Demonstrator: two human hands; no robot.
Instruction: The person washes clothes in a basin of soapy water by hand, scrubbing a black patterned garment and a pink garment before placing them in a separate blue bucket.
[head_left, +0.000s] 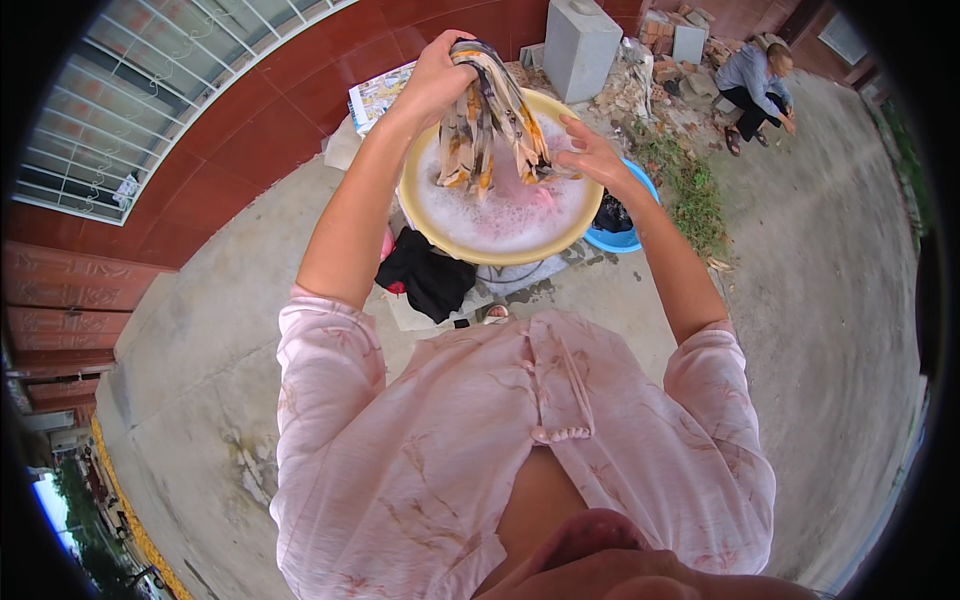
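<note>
My left hand (441, 79) is raised over the far rim of a yellow basin (429, 238), gripping a bunched cloth with a black, cream and orange pattern (480, 124). Its wet folds hang down into the basin, their lower ends at the foamy water (487, 217). On the basin's right side, my right hand (592, 154) has its fingers spread beside the cloth's lower edge. Whether its fingertips touch the fabric is unclear. Something pink (544, 197) shows among the suds.
A blue basin (619, 241) with dark cloth (611, 217) stands right of the yellow one. Black fabric (431, 277) lies at the near left. Beyond are a grey block (581, 52), a tiled wall (300, 97) and bricks (660, 45). A person (756, 86) sits low at the far right.
</note>
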